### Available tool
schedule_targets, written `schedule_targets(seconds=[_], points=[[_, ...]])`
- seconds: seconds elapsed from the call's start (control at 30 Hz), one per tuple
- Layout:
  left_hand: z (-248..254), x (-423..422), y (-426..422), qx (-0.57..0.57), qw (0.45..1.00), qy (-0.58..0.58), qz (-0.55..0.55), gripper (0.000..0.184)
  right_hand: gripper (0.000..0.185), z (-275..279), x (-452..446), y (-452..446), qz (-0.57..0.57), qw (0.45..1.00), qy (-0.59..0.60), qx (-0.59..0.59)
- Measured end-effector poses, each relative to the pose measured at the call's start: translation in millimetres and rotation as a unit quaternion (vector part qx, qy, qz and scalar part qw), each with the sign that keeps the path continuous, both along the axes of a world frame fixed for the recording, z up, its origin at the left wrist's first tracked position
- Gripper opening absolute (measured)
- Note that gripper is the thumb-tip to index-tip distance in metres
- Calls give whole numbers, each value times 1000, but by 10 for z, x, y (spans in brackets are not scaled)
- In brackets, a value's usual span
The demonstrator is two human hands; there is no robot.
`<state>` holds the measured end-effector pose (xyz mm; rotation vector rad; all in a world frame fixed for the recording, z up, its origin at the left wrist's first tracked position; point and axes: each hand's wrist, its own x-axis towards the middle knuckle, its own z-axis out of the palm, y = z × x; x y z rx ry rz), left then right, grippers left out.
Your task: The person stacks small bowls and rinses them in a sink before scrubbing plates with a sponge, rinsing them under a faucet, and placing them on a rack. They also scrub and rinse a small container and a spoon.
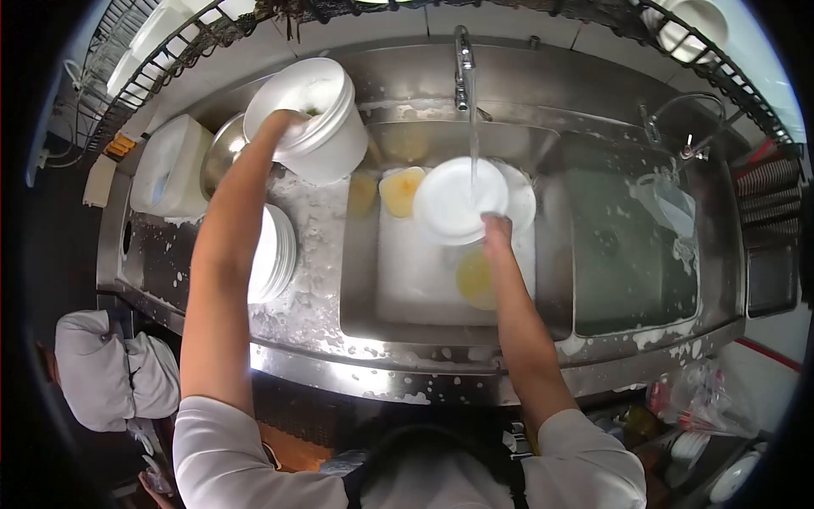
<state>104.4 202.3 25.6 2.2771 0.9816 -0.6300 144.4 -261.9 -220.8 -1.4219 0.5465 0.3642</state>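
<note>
My right hand (497, 227) grips the near edge of a white plate (441, 204), held over the left sink basin (458, 305). Water from the tap (462, 68) runs onto the plate. Behind it to the right another white dish (521, 202) partly shows. My left hand (294, 123) reaches over the rim into a white bucket (331, 153) of suds. A bit of something green (314, 111) shows in the foam beside it. The fingers of that hand are hidden, so what they touch cannot be seen.
A stack of white plates (275, 254) stands on the wet counter left of the basin. A metal bowl (222, 153) and a plastic tub (170, 165) sit behind. The right basin (627, 254) holds cloudy water. A wire rack (721, 64) hangs overhead. Someone in grey (119, 369) is at lower left.
</note>
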Motion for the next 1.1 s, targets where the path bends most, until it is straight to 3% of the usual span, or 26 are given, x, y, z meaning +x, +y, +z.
schedule_targets(seconds=[0.03, 0.1, 0.13, 0.17, 0.23, 0.3, 0.33, 0.37, 0.4, 0.43, 0.5, 0.57, 0.6, 0.63, 0.7, 0.73, 0.77, 0.83, 0.87, 0.9, 0.93, 0.97, 1.0, 1.03, 1.1], points=[[180, -52, -228, 62, 997, -38, 16, 54, 22, 230, 70, 17, 99, 981, -118, -118], [651, -138, -686, 84, 990, -54, -104, 50, 23, 957, 92, 62, 248, 879, -292, -283], [749, -216, -762, 122, 970, -185, -103, 44, 23, 1145, 146, 118, 321, 841, -298, -316], [817, -315, -953, 127, 938, -313, -76, 43, 21, 1430, 75, 172, 320, 828, -322, -329], [815, -532, -1502, 132, 825, -548, -20, 41, 21, 1553, 48, 212, 299, 842, -294, -338], [632, -781, -2392, 30, 862, -507, -2, 38, 25, 1481, 2, 162, 235, 898, -247, -279], [92, -814, -2621, 129, 833, -530, -92, 36, 27, 1436, -51, 136, 209, 919, -223, -249], [-327, -852, -2883, 107, 790, -579, -171, 35, 29, 1426, -141, 136, 168, 944, -193, -207], [-663, -992, -3268, 151, 862, -443, -196, 36, 31, 1419, -256, 135, 126, 965, -162, -165], [-821, -1109, -3497, 205, 870, -365, -260, 37, 34, 1408, -330, 108, 84, 980, -132, -123], [-1154, -1005, -3349, 309, 857, -402, -88, 33, 38, 1231, -524, 3, 150, 961, -181, -142], [-1039, -714, -3203, 298, 844, -439, 78, 30, 39, 1320, -754, -43, 219, 939, -192, -181], [-1209, -645, -3265, 229, 906, -355, 30, 29, 46, 1699, -868, -36, 233, 929, -186, -221], [-1379, -577, -3327, 158, 951, -263, -23, 28, 48, 1640, -790, -16, 181, 958, -154, -160], [-1041, -1088, -3802, 166, 848, -450, -225, 32, 52, 1360, -621, -59, 69, 994, -78, -35], [-1363, -1226, -3692, 176, 835, -483, -195, 38, 47, 1271, -593, -139, 55, 994, -94, -34], [-1180, -1206, -3670, 209, 947, -198, -139, 42, 45, 1131, -604, -197, 110, 987, -111, -45], [-859, -1091, -3587, 258, 904, -301, -162, 51, 40, 929, -629, -242, 222, 962, -147, -64], [-873, -942, -3437, 339, 838, -372, -209, 58, 33, 997, -655, -264, 256, 949, -182, 24], [-594, -893, -3317, 398, 852, -313, -135, 60, 34, 1160, -623, -303, 259, 954, -145, 49], [-614, -843, -2984, 196, 938, -283, -40, 57, 35, 1357, -568, -393, 264, 956, -105, 71], [-732, -888, -2700, -18, 969, -239, 59, 54, 37, 1482, -525, -450, 270, 956, -64, 92], [-905, -991, -2656, -316, 881, -278, 216, 52, 35, 1530, -488, -431, 225, 957, -26, 183], [-1030, -1082, -2870, -328, 807, -380, 310, 50, 35, 1491, -530, -291, 157, 970, -28, 185], [-1219, -1243, -3441, -321, 603, -559, 470, 47, 35, 1177, -843, 93, 23, 982, -22, 188]])
